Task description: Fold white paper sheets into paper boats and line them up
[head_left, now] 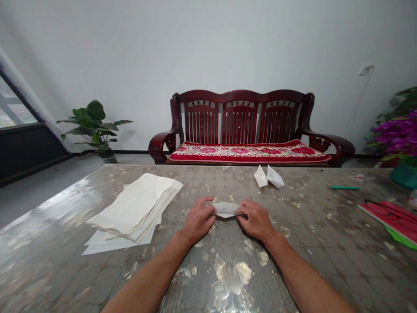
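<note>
A small folded white paper [226, 209] is held between my two hands, just over the middle of the patterned table [182, 287]. Its left end is pinched by my left hand [199, 219], with the thumb in front and fingers behind. My right hand [256, 218] pinches the right end in the same way. Farther back, slightly to the right, two folded white paper shapes [260, 177] [275, 177] stand side by side. A stack of white paper sheets [133, 204] lies left of my left hand, its edges uneven.
At the right lie a green pen [345, 188] and a red book [387, 217] with glasses on it. Purple flowers [397, 134] in a teal pot stand behind them. A wooden bench [239, 121] is beyond the table, with a potted plant [94, 126] to its left.
</note>
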Available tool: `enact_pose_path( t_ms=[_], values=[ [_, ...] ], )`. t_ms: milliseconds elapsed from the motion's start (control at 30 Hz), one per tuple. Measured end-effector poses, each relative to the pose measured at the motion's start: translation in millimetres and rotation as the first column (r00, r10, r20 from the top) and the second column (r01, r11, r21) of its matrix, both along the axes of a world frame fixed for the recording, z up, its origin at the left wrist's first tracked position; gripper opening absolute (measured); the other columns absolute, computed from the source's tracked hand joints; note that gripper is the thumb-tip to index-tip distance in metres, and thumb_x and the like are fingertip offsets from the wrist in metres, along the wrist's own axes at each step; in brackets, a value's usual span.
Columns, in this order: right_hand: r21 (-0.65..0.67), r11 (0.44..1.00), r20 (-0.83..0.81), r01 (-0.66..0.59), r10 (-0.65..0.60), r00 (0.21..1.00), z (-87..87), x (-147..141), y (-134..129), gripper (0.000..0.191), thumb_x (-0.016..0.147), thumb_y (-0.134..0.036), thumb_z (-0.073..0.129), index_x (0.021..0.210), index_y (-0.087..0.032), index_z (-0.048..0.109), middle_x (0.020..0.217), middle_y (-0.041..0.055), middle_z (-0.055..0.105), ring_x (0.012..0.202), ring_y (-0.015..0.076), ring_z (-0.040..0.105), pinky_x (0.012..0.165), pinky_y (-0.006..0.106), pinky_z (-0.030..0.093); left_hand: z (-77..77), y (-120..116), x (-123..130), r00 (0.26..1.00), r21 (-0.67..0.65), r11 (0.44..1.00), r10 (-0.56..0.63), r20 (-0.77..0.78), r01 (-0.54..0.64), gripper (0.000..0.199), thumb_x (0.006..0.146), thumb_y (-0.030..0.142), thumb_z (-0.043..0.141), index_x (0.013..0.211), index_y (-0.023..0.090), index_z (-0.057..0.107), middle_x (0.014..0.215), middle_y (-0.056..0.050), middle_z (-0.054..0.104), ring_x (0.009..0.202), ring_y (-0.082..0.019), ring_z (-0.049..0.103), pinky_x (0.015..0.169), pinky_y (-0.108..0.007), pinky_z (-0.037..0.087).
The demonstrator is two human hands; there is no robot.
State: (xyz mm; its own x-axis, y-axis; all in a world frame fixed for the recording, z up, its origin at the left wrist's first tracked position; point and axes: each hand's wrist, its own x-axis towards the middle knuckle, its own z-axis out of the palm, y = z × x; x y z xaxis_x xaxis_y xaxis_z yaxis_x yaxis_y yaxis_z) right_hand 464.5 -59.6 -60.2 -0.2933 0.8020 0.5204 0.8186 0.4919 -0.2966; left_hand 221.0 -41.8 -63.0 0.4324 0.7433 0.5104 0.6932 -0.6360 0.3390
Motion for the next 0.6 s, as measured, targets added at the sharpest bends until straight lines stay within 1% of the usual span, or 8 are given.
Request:
enact_pose_path(
  t_ms=[100, 200, 300, 467, 600],
  values=[
    [0.026, 1.000, -0.048, -0.015, 0.017, 0.999, 0.8, -0.7, -0.6, 0.014, 0.077, -0.015, 0.065, 0.085, -0.025, 0.071, 0.090, 0.0011, 0.068, 0.083, 0.0164, 0.062, 0.076, 0.028, 0.046, -1.5, 0.5, 0.5, 0.999, -0.028, 0.999, 0.020, 0.025, -0.020, 0.019, 0.075, 0.008, 0.062, 0.087, 0.022, 0.065, 0.123, -0.008, 0.055, 0.112, -0.023, 0.058, 0.095, -0.038, 0.050],
    [0.046, 0.998, -0.102, -0.032, 0.036, 0.994, 1.0, -1.3, -0.5, 0.017, 0.076, -0.013, 0.065, 0.087, -0.025, 0.071, 0.094, 0.0025, 0.068, 0.086, 0.0173, 0.063, 0.078, 0.028, 0.049, -2.8, 1.6, 0.5, 0.996, -0.055, 0.998, 0.043, 0.082, -0.039, 0.022, 0.075, 0.010, 0.063, 0.093, 0.022, 0.065, 0.123, -0.008, 0.054, 0.113, -0.022, 0.058, 0.094, -0.037, 0.052],
    [0.040, 0.999, -0.146, -0.020, 0.025, 0.989, 0.0, -1.1, 0.4, 0.018, 0.076, -0.012, 0.064, 0.087, -0.025, 0.071, 0.095, 0.0024, 0.068, 0.085, 0.0169, 0.064, 0.076, 0.028, 0.050, -4.2, 3.4, -0.4, 0.988, -0.092, 0.995, 0.052, 0.147, -0.039, 0.025, 0.075, 0.009, 0.062, 0.097, 0.022, 0.064, 0.124, -0.008, 0.053, 0.114, -0.022, 0.058, 0.092, -0.036, 0.053],
    [0.045, 0.999, -0.235, -0.011, 0.021, 0.972, -2.4, 0.9, 2.0, 0.024, 0.074, -0.010, 0.061, 0.090, -0.024, 0.070, 0.097, 0.0029, 0.067, 0.086, 0.0167, 0.065, 0.077, 0.028, 0.052, -7.8, 6.4, -2.3, 0.972, -0.134, 0.990, 0.063, 0.225, -0.034, 0.027, 0.075, 0.008, 0.060, 0.099, 0.021, 0.063, 0.125, -0.009, 0.053, 0.112, -0.022, 0.059, 0.090, -0.036, 0.053],
    [0.058, 0.998, -0.265, -0.006, 0.022, 0.964, -3.4, 2.7, 2.3, 0.031, 0.070, -0.006, 0.056, 0.091, -0.023, 0.070, 0.100, 0.0042, 0.066, 0.089, 0.0178, 0.065, 0.080, 0.029, 0.052, -7.4, 6.6, -2.8, 0.966, -0.130, 0.991, 0.060, 0.250, -0.028, 0.026, 0.075, 0.008, 0.059, 0.098, 0.021, 0.063, 0.125, -0.009, 0.053, 0.109, -0.021, 0.060, 0.087, -0.034, 0.054]
  ],
)
